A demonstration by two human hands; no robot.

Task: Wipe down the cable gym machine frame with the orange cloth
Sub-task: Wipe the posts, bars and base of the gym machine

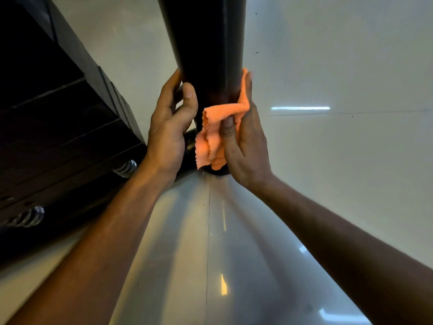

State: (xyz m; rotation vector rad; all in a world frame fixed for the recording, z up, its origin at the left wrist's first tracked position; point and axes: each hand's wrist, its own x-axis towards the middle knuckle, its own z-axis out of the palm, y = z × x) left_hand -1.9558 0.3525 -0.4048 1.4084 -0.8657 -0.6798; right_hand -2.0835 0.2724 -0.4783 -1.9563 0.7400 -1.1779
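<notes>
Glossy tiled floor | left hand curling round black frame post | right hand pinching orange cloth under thumb, pressing it against post

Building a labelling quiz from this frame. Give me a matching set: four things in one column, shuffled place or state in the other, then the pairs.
Things:
1. cloth
2. left hand
3. post
4. springs

Place or state:
A. black, upright, between both hands
B. bare, gripping the post's left side
C. orange, pinched by the right hand against the post
D. shiny coils under the dark stack, left of the post

Pairs: 1-C, 2-B, 3-A, 4-D
</notes>
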